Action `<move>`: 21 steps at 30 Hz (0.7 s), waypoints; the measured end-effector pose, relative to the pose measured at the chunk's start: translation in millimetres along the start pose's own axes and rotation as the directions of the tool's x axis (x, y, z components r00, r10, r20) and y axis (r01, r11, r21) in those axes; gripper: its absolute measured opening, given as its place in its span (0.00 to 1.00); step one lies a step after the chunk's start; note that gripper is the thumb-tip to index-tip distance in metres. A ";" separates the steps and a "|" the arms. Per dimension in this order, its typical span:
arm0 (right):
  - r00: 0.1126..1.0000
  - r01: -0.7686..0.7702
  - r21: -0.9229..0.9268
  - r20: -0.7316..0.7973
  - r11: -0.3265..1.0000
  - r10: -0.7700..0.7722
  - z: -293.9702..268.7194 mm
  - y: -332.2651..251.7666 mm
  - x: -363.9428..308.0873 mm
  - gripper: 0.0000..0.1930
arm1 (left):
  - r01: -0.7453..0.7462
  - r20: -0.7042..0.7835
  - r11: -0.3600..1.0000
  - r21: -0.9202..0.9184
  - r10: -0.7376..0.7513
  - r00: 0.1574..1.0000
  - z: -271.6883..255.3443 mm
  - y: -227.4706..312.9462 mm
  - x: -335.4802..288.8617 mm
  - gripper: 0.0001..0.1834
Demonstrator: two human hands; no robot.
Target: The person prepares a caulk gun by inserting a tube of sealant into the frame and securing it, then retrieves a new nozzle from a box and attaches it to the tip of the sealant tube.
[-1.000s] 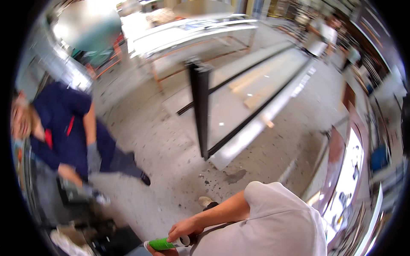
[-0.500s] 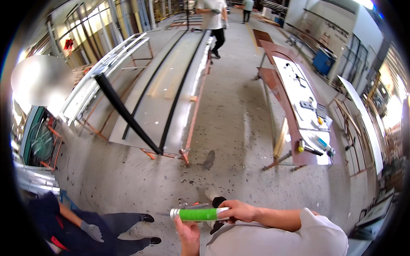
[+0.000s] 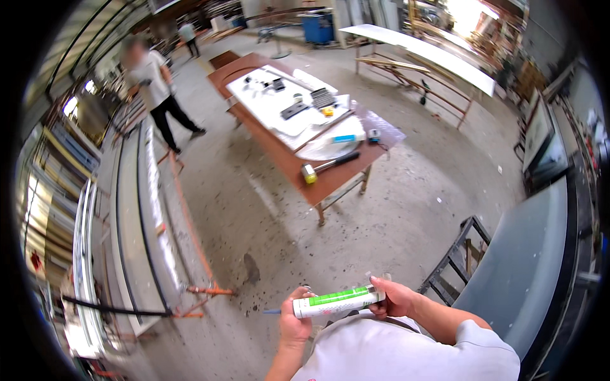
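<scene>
A green and white sealant cartridge (image 3: pixel 337 301) lies nearly level across the front of my body, its right end slightly higher. My left hand (image 3: pixel 294 322) is closed around its left end. A thin blue-grey tip (image 3: pixel 272 312) sticks out to the left of that hand; what it belongs to is hidden. At the other end, my right hand (image 3: pixel 395 297) grips the cartridge with the thumb on top and the fingers curled underneath. A small pale piece shows by the right thumb, too blurred to name.
Ahead stands a brown table (image 3: pixel 316 193) bearing a mallet (image 3: pixel 310 174), a blue-and-white tube (image 3: pixel 345 138) and small parts. Left is a long panel on an orange stand (image 3: pixel 200 254). A black step ladder (image 3: pixel 454 267) and glass panel (image 3: pixel 527 254) are at right. A person (image 3: pixel 155 89) stands far left.
My view has swung to the right, and the nearby person in dark clothes has left the picture. The cartridge has rolled, showing more white. My left hand now wraps its end.
</scene>
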State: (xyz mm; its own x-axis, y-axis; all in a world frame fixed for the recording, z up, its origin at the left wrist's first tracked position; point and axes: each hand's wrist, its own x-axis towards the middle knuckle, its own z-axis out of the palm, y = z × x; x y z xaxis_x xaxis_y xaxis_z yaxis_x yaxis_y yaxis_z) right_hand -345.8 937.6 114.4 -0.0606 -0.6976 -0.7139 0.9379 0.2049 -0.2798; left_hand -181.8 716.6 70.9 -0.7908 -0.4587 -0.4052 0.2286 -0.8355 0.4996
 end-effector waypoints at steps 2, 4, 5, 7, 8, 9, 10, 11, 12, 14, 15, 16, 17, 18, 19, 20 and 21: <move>0.974 0.204 -0.068 -0.088 0.977 -0.209 -47.6 -11.6 -18.5 0.23 | 0.077 0.001 0.995 0.068 -0.077 0.997 39.1 -38.3 31.1 0.21; 0.962 0.241 0.004 -0.137 0.970 -0.238 -86.6 -32.3 -42.0 0.18 | 0.132 -0.045 0.979 0.156 -0.126 0.991 84.5 -74.3 60.8 0.20; 0.952 0.291 0.032 -0.111 0.956 -0.286 -112.3 -39.7 -49.5 0.17 | 0.164 -0.066 0.973 0.165 -0.155 0.986 104.2 -95.1 70.8 0.20; 0.922 0.379 0.049 -0.100 0.924 -0.373 -151.2 -67.5 -72.7 0.15 | 0.240 -0.124 0.954 0.180 -0.220 0.968 129.4 -137.5 103.6 0.21; 0.899 0.430 0.043 -0.109 0.902 -0.424 -169.6 -80.2 -86.4 0.15 | 0.278 -0.125 0.942 0.187 -0.258 0.958 146.1 -157.1 120.3 0.21; 0.873 0.480 0.035 -0.117 0.877 -0.473 -187.7 -91.8 -99.5 0.14 | 0.315 -0.128 0.929 0.194 -0.294 0.947 163.7 -176.2 135.0 0.21; 0.842 0.530 0.013 -0.123 0.848 -0.525 -203.1 -106.7 -114.5 0.14 | 0.344 -0.122 0.919 0.194 -0.325 0.938 186.0 -192.9 148.1 0.21; 0.793 0.589 0.011 -0.202 0.808 -0.575 -212.8 -117.4 -125.5 0.13 | 0.355 -0.098 0.908 0.224 -0.341 0.935 215.1 -206.4 157.2 0.20; 0.769 0.621 -0.009 -0.186 0.784 -0.611 -222.2 -129.3 -145.6 0.12 | 0.371 -0.047 0.898 0.239 -0.370 0.928 243.7 -218.1 166.8 0.20; 0.708 0.689 -0.030 -0.182 0.724 -0.682 -246.2 -150.8 -170.6 0.12 | 0.402 0.033 0.876 0.266 -0.425 0.905 289.7 -241.2 185.9 0.19; 0.673 0.722 -0.051 -0.180 0.690 -0.718 -262.7 -159.4 -178.4 0.12 | 0.408 0.058 0.872 0.271 -0.438 0.897 309.9 -256.7 199.4 0.18; 0.637 0.751 -0.075 -0.180 0.656 -0.750 -281.2 -168.0 -185.1 0.13 | 0.426 0.081 0.853 0.301 -0.468 0.880 329.7 -273.5 213.8 0.18; 0.600 0.778 -0.100 -0.178 0.621 -0.780 -297.4 -178.2 -192.9 0.13 | 0.442 0.102 0.833 0.332 -0.497 0.862 349.7 -289.5 228.3 0.18; 0.521 0.809 -0.191 -0.205 0.555 -0.829 -309.7 -188.1 -201.1 0.15 | 0.455 0.122 0.814 0.362 -0.525 0.842 370.8 -305.4 242.5 0.18; 0.446 0.821 -0.286 -0.218 0.494 -0.868 -318.4 -201.6 -210.2 0.16 | 0.480 0.155 0.798 0.366 -0.560 0.814 394.3 -320.4 254.2 0.17; 0.362 0.820 -0.385 -0.226 0.425 -0.904 -331.7 -215.4 -220.1 0.18 | 0.488 0.164 0.779 0.393 -0.582 0.797 419.7 -338.8 266.5 0.17; 0.298 0.771 -0.523 -0.210 0.364 -0.931 -351.8 -225.2 -227.6 0.24 | 0.495 0.172 0.762 0.419 -0.601 0.780 444.8 -357.4 279.5 0.17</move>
State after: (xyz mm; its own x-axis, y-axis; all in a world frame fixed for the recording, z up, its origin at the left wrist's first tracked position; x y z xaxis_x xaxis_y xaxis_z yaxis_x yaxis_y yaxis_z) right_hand -663.4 1291.8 114.1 -0.9632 -0.2545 -0.0867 0.1165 -0.1042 -0.9877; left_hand -737.0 1021.5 119.7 -0.8521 0.1963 -0.4852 -0.4548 -0.7364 0.5008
